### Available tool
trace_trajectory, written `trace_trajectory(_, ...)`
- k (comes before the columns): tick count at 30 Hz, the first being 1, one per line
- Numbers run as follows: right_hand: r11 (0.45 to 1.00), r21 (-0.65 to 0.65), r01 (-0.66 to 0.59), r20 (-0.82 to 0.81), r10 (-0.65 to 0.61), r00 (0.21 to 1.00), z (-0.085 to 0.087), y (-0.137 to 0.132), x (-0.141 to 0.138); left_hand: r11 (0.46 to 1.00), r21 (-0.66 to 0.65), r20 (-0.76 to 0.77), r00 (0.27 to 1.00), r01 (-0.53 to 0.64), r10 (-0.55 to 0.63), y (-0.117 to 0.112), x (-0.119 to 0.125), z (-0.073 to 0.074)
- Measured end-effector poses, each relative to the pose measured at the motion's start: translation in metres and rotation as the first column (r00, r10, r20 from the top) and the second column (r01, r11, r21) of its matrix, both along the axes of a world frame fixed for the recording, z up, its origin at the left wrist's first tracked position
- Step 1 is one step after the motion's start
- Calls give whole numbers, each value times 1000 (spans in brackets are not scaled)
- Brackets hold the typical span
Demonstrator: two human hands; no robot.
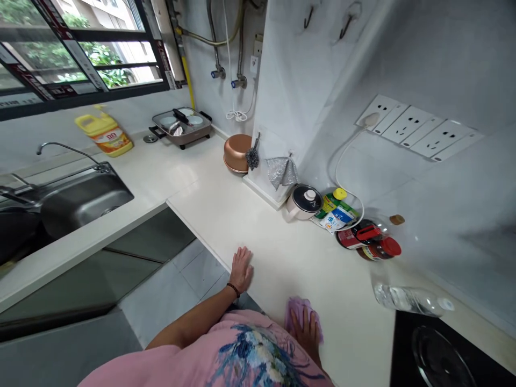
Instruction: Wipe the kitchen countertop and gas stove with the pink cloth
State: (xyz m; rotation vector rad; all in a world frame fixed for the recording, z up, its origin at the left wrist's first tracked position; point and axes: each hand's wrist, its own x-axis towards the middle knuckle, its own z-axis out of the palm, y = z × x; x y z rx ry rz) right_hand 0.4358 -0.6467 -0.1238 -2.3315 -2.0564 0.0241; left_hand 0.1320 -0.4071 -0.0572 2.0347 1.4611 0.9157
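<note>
My right hand (309, 334) laid over crumpled purple cloth (297, 306), fingers slightly spread; cloth on glossy white counter (338, 295), left of black glass cooktop (403, 336). My left hand (242, 270) palm-down farther left of cooktop, fingers extended, nearly together. Best: even pressure, cloth flattened.

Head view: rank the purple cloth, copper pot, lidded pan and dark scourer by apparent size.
1. Lidded pan
2. Purple cloth, copper pot: too alike to rank; the cloth is nearer and partly under the right hand
3. Dark scourer
</note>
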Motion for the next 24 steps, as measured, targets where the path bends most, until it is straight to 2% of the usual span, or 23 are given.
trace_trajectory(3, 995, -61, -73, -36, 71, 997, 18, 47, -41, 994, 12, 79, 991, -108, 107, 0, -31, 1)
trace_trajectory(8, 948, -156, -276, -152, 253, 955, 58, 128, -104, 949, -9, 89, 945, -314, 314, 0, -113, -1)
trace_trajectory(12, 897, -199, -395, -215, 353, 911, 81, 194, -158, 874, -60, 67, 871, -483, 486, -11, -172, -15)
trace_trajectory(15, 879, -213, -426, -238, 377, 895, 91, 233, -196, 838, -86, 51, 837, -539, 544, -25, -196, -27)
trace_trajectory(19, 873, -197, -446, -268, 390, 881, 99, 254, -219, 812, -124, 28, 816, -570, 577, -39, -206, -39)
trace_trajectory(21, 875, -181, -449, -268, 395, 879, 99, 251, -215, 804, -143, 19, 810, -578, 586, -40, -205, -42)
trace_trajectory(24, 883, -154, -444, -256, 399, 881, 97, 232, -193, 805, -142, 19, 812, -575, 583, -36, -200, -42)
